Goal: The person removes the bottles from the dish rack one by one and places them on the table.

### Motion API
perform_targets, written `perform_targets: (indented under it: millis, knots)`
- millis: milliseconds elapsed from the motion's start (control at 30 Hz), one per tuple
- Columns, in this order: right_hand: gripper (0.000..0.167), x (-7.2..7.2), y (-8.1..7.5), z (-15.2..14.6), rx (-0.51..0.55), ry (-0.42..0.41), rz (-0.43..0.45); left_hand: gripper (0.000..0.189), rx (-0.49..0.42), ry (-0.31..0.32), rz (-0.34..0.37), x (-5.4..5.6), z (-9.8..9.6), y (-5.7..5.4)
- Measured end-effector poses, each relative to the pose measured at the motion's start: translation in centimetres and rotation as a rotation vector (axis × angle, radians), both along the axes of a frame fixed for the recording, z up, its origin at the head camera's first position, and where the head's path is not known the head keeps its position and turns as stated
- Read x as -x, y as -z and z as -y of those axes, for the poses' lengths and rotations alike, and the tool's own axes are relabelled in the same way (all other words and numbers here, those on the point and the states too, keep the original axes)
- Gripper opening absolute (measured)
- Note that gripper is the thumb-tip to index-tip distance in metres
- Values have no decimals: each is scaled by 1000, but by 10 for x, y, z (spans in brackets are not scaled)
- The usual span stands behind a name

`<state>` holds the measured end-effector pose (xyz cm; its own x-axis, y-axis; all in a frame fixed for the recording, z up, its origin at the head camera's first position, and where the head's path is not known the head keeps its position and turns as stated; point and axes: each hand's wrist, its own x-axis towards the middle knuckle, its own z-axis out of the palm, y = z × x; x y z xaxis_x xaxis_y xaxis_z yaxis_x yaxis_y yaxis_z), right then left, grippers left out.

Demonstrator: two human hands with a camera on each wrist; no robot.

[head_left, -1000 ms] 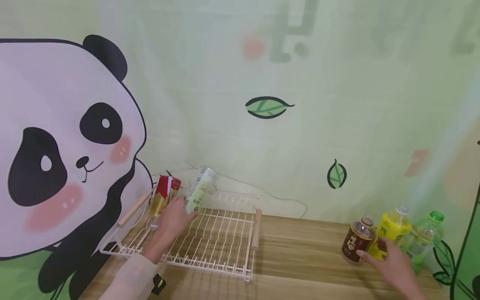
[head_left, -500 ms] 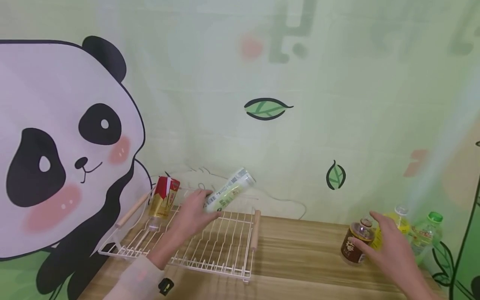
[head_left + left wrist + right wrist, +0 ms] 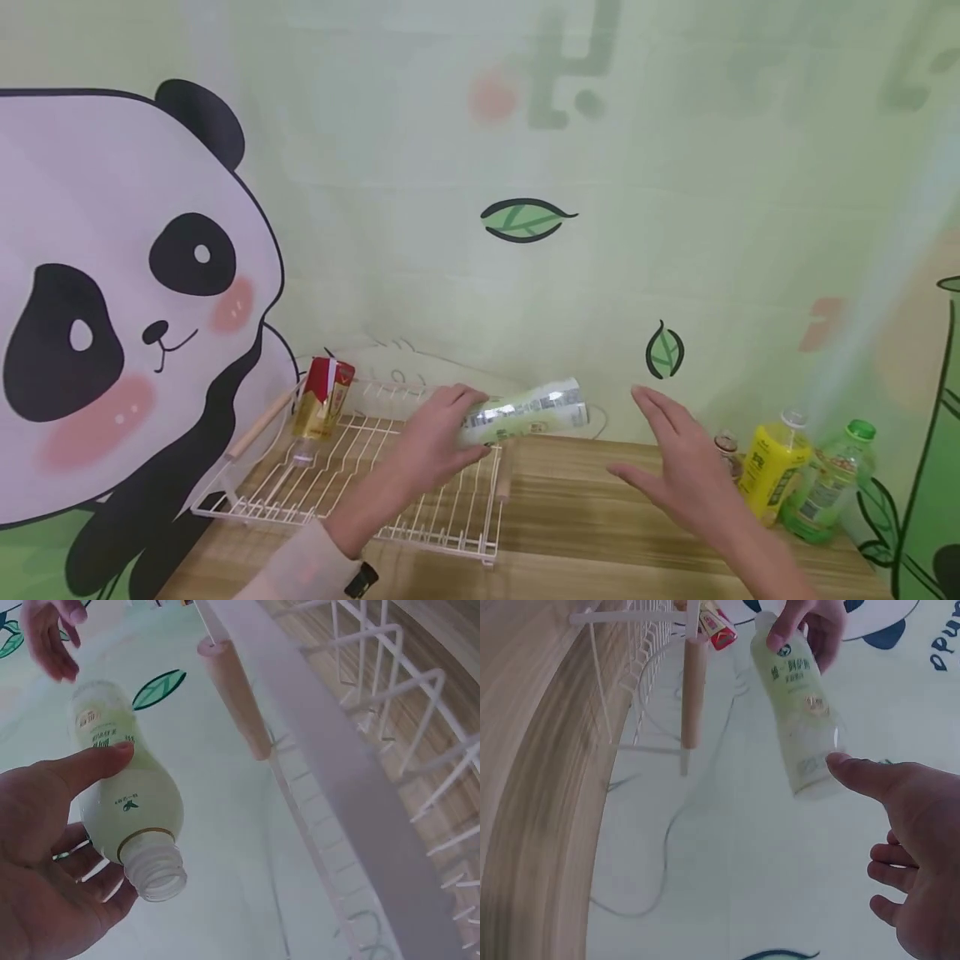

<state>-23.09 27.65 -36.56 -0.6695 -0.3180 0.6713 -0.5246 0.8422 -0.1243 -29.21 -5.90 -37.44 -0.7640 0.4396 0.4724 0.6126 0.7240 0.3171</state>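
Notably | left wrist: bottle (image 3: 133, 796), threaded neck (image 3: 156, 868) | head: left hand (image 3: 431, 446) hides it

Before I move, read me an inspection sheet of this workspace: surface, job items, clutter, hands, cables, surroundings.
Surface: wooden table, bearing a white wire rack and bottles.
Job items: pale green bottle, uncapped; red-and-gold bottle, tilted in the rack; yellow bottle and green bottle, standing at right; dark bottle, mostly hidden.
Clutter: nothing seen, except a small black item at the left wrist, likely worn.
Left hand: grips the pale green bottle, base toward the right.
Right hand: empty, a gap from that base in the head view.
Cables: none certain; a thin curved line may be printed.
Surroundings: pale green backdrop with a panda.
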Motion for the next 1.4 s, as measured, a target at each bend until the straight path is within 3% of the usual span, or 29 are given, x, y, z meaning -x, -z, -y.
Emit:
perform_targets:
  millis: [133,267,567,833,1400]
  knots:
    - [104,6,-5,16,-56,-45,-28,69,90,64,-53,-5,-10,0]
    - [103,10,-5,31,-115,-63,4,70,150,107,-80,-10,-18,-1]
    - [85,14,4,50,-218,-103,43,68,306,80,-166,-16,-35,-4]
    - [68,15,9,56,-260,-114,-7,68,301,80,-184,-19,-40,-5]
    - [56,17,14,59,-334,-137,54,66,331,97,-168,-19,-41,4]
